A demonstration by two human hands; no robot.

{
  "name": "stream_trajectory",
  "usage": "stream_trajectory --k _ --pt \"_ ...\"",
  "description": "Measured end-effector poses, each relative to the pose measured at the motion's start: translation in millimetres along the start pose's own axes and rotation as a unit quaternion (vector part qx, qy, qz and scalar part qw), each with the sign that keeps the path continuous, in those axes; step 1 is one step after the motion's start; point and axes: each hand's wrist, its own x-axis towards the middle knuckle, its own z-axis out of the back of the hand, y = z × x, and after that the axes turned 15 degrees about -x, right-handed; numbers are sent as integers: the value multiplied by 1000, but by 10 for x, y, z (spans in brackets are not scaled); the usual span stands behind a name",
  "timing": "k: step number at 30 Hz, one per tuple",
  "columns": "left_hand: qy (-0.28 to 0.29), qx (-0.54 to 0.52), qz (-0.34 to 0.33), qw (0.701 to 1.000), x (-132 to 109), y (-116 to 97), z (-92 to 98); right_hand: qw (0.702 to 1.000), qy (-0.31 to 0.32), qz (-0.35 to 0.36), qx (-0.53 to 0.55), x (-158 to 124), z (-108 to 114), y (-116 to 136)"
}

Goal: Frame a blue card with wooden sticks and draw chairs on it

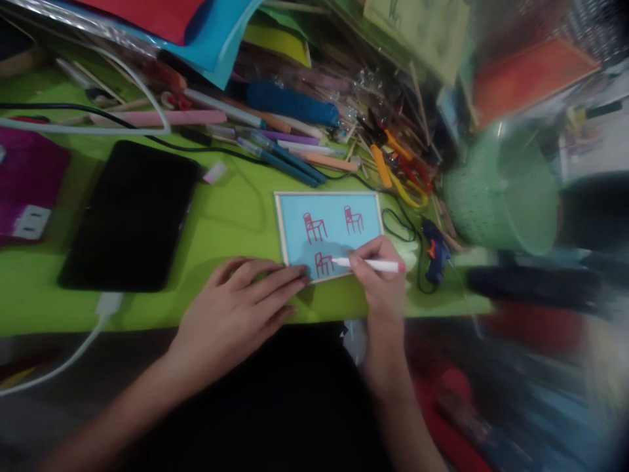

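A light blue card [334, 210] with a pale wooden border lies on the green tabletop. Three chairs are drawn on it in dark red lines, two above and one at the lower edge. My right hand [381, 275] grips a white marker [376, 265] with a pink end, its tip touching the card beside the lower chair. My left hand [246, 295] lies flat with fingers stretched, the fingertips on the card's lower left corner. A small pinkish-white cap [215, 172] sits up and to the left of the card.
A black tablet [130, 216] with a white cable lies at left, near a purple package [29, 183]. Behind the card are blue pens [285, 160], orange-handled pliers [381, 164] and many loose sticks. A green basket [501, 190] and a glue gun [435, 252] stand at right.
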Motion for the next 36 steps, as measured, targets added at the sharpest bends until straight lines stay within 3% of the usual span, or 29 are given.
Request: stream_trajectory --k 15,23,32,36 --pt "-3 -4 0 1000 5 -2 -2 1000 24 -7 -11 -18 17 10" --pt "-1 -13 7 1000 4 -5 4 997 -60 22 43 22 -15 34" --pt "-9 -8 -3 1000 9 -6 -2 999 28 25 20 -21 -10 51" --pt "-2 -2 -4 1000 10 -7 2 999 40 14 21 -21 -14 109"
